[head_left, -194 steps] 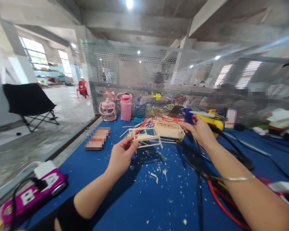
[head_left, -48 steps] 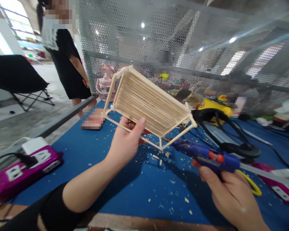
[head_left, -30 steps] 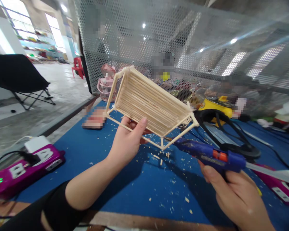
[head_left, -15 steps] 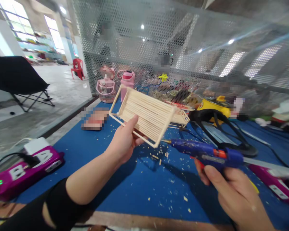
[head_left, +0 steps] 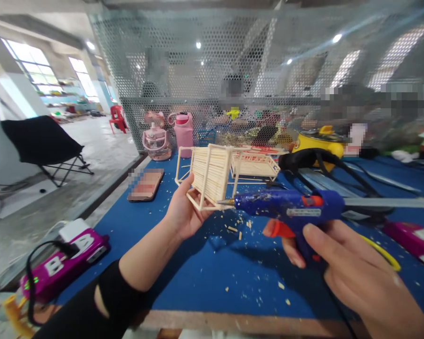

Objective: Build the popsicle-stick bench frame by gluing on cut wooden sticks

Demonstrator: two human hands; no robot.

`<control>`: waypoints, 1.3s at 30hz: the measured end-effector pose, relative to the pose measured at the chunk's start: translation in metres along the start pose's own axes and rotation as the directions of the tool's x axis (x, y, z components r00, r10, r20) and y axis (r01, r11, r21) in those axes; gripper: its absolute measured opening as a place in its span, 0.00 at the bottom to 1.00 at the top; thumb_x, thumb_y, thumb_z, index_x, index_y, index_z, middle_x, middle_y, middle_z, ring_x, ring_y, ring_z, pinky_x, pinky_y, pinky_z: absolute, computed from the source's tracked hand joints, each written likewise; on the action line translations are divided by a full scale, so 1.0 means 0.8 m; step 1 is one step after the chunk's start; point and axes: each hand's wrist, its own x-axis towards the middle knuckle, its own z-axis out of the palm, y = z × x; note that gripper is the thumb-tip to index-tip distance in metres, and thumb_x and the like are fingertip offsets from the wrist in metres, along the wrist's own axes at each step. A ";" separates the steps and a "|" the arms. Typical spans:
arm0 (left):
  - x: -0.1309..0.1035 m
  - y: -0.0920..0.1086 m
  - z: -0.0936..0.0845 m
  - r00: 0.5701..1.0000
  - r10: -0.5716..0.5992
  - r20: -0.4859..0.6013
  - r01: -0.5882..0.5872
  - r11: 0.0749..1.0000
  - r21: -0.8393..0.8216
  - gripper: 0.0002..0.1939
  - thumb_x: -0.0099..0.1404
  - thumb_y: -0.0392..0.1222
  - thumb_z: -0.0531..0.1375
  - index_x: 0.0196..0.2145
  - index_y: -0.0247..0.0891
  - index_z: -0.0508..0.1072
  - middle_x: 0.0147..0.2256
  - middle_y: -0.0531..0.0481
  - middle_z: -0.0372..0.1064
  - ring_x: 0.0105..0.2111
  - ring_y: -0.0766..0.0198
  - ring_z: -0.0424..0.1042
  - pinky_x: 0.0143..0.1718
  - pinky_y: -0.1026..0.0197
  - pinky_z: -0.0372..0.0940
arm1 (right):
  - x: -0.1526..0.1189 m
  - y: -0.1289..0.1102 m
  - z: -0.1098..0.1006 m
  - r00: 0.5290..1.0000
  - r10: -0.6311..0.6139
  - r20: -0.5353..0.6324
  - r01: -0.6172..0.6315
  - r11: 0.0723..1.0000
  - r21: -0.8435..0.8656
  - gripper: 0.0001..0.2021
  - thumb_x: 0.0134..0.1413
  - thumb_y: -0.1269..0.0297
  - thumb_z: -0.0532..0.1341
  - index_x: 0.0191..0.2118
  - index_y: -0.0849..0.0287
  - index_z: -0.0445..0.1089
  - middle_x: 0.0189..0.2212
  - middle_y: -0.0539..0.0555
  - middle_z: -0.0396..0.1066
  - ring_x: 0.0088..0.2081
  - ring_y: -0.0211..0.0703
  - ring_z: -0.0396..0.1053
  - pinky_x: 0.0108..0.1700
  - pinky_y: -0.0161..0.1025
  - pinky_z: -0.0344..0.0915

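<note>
Head: glue gun [head_left: 286,205] by stick frame [head_left: 208,172]

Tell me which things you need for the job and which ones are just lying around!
For the job:
stick frame, in the left hand
blue glue gun, in the right hand
probably the other stick piece behind

Seem to be just lying around:
phone
two pink bottles
black folding chair
</note>
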 end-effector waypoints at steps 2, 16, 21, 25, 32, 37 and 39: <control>-0.001 -0.002 0.000 1.000 0.015 -0.004 -0.015 1.000 0.017 0.20 0.68 0.47 0.50 0.46 0.26 0.68 0.23 0.45 0.75 0.19 0.64 0.74 0.18 0.68 0.69 | -0.002 -0.005 0.004 1.000 0.014 0.011 -0.014 1.000 -0.018 0.10 0.56 0.54 0.60 0.31 0.54 0.68 0.25 0.48 0.68 0.23 0.35 0.62 0.24 0.32 0.62; 0.000 -0.006 -0.003 0.999 0.036 0.023 -0.039 0.992 0.122 0.22 0.67 0.49 0.50 0.46 0.27 0.71 0.31 0.42 0.76 0.23 0.65 0.75 0.24 0.67 0.71 | -0.002 0.009 0.004 0.997 -0.059 0.058 0.066 0.990 -0.124 0.09 0.59 0.56 0.58 0.35 0.55 0.68 0.23 0.48 0.67 0.23 0.33 0.61 0.26 0.31 0.59; -0.001 -0.006 -0.003 0.999 0.034 0.023 -0.036 0.993 0.112 0.21 0.67 0.49 0.50 0.44 0.27 0.72 0.30 0.43 0.76 0.23 0.65 0.75 0.24 0.67 0.71 | 0.000 0.009 0.005 0.995 -0.061 0.081 0.069 0.992 -0.102 0.09 0.60 0.56 0.57 0.35 0.54 0.68 0.25 0.48 0.68 0.23 0.33 0.60 0.25 0.31 0.59; 0.000 -0.006 -0.004 0.999 0.043 0.026 -0.046 0.990 0.133 0.21 0.66 0.49 0.51 0.44 0.28 0.72 0.30 0.42 0.76 0.24 0.64 0.75 0.24 0.67 0.71 | 0.000 0.007 0.008 0.994 -0.072 0.082 0.080 0.991 -0.106 0.10 0.59 0.55 0.58 0.32 0.55 0.68 0.22 0.47 0.65 0.22 0.33 0.59 0.25 0.31 0.57; 0.000 -0.007 -0.004 0.998 0.059 0.020 -0.061 0.986 0.158 0.21 0.66 0.49 0.51 0.45 0.28 0.72 0.31 0.41 0.76 0.26 0.63 0.76 0.25 0.67 0.71 | -0.001 0.009 0.005 0.994 -0.083 0.073 0.094 0.983 -0.157 0.11 0.60 0.55 0.56 0.32 0.55 0.67 0.20 0.47 0.63 0.21 0.33 0.58 0.24 0.31 0.57; -0.001 -0.006 -0.003 0.999 0.051 0.018 -0.053 0.991 0.125 0.20 0.66 0.49 0.51 0.43 0.29 0.72 0.29 0.43 0.76 0.23 0.65 0.75 0.24 0.67 0.71 | 0.001 0.006 0.001 0.993 -0.084 0.077 0.099 0.970 -0.224 0.12 0.59 0.53 0.57 0.30 0.55 0.67 0.20 0.48 0.64 0.22 0.35 0.59 0.24 0.32 0.58; -0.002 -0.005 -0.002 0.999 0.050 0.017 -0.052 0.994 0.095 0.19 0.66 0.48 0.51 0.40 0.29 0.72 0.25 0.45 0.75 0.21 0.66 0.74 0.21 0.68 0.70 | 0.001 -0.003 0.004 0.997 -0.076 0.007 0.076 0.973 -0.219 0.13 0.58 0.53 0.58 0.28 0.55 0.66 0.18 0.47 0.64 0.21 0.35 0.59 0.24 0.32 0.58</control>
